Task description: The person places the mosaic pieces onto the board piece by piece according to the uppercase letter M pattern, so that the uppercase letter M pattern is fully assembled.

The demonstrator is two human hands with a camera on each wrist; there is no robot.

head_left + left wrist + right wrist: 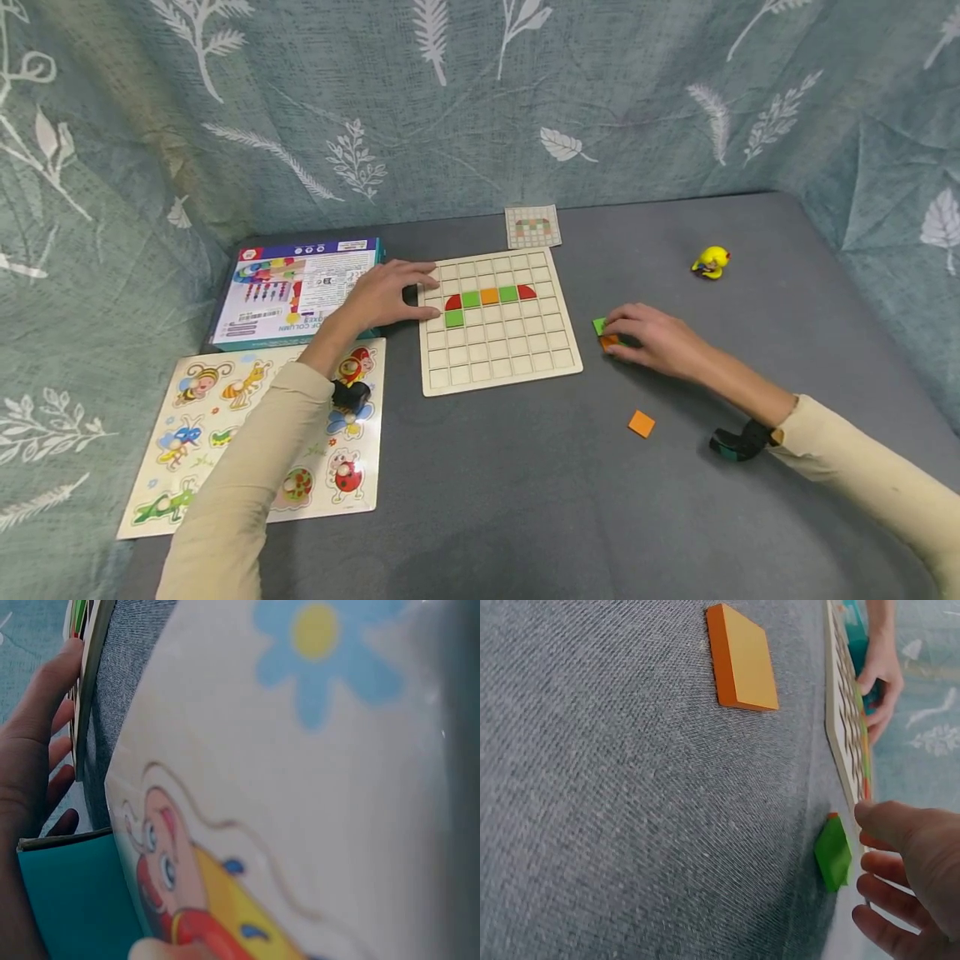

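Observation:
My left hand (393, 293) rests at the left edge of the gridded wooden board (498, 354), fingertips and thumb spread along its rim. A row on the board holds a red curved piece (453, 302), a green square (470, 299), an orange square (490, 296), another green square (508, 293) and a second red curved piece (527, 292); one more green square (454, 318) lies below. Right of the board, my right hand (660, 340) is over loose green (598, 327) and orange (608, 341) pieces, fingers loosely bent; in the right wrist view a green piece (832, 853) lies beside its fingertips.
An orange square (641, 423) lies nearer the front. A small patterned card (532, 227) is behind the board, a yellow toy (711, 262) at back right. To the left are a box (292, 292) and an insect puzzle board (251, 367), under my left forearm.

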